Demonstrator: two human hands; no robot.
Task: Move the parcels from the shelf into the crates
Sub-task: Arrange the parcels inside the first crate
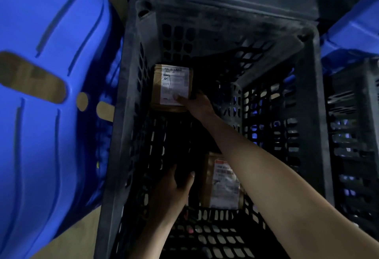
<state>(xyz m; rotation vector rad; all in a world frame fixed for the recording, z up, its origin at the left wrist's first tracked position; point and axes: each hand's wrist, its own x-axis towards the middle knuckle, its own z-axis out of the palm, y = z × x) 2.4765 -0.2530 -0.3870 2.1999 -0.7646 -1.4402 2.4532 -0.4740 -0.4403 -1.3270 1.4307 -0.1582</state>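
Parcels lie in two places inside the black crate (123, 115), which is seen from above. The far parcel (172, 78) is brown with a white label on top, and it sits on the crate bottom close to the left wall. The right hand (198, 105) reaches down to it. The thumb lies on the label and the fingers curl round the right edge, so the grip is closed on this parcel. The near parcel (223, 185) is also brown, with a white label that has a red strip. It lies closer to the person and is partly hidden under the right forearm. The left hand (174, 189) is low in the crate, just left of the near parcel, with thumb and fingers spread around something dark. It is too dim there to tell whether its grip holds a thing. A blue plastic bin (41, 115) stands just beside the black crate on the left, and a second black crate (352, 135) stands on the right.
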